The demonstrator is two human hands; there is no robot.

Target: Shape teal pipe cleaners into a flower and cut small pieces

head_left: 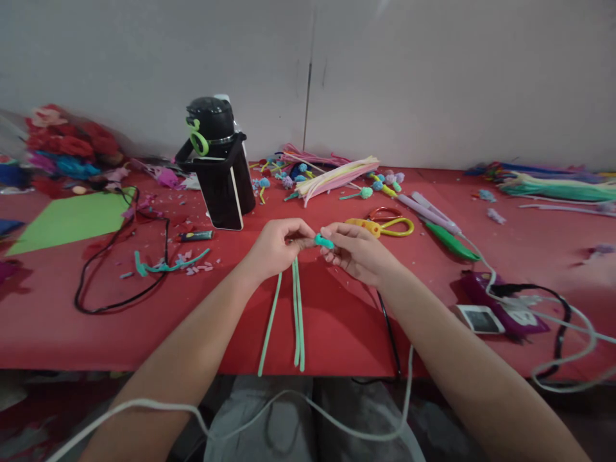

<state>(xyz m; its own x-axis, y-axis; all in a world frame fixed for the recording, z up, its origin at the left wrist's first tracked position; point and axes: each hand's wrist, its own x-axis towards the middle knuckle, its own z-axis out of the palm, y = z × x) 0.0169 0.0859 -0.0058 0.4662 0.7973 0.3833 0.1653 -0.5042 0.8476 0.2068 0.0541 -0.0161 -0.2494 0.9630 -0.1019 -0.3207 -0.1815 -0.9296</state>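
A short teal pipe cleaner (324, 242), bent into a small curl, is pinched between my two hands above the red table. My left hand (283, 247) has thumb and forefinger closed at its left end. On the other side, my right hand (356, 250) grips it with the fingertips, the other fingers curled. Several long pale green pipe cleaners (298, 314) lie on the table just below my left hand, their upper ends hidden behind it. Yellow-handled scissors (385, 226) rest beyond my right hand.
A black tumbler (212, 119) and a phone (221, 196) stand at the back left. Bundled pipe cleaners (337, 179) lie near the wall. A lilac hot tool (430, 212) with a white cord is at right. A black cable (81, 282) loops at left; a white cable (260, 423) crosses my lap.
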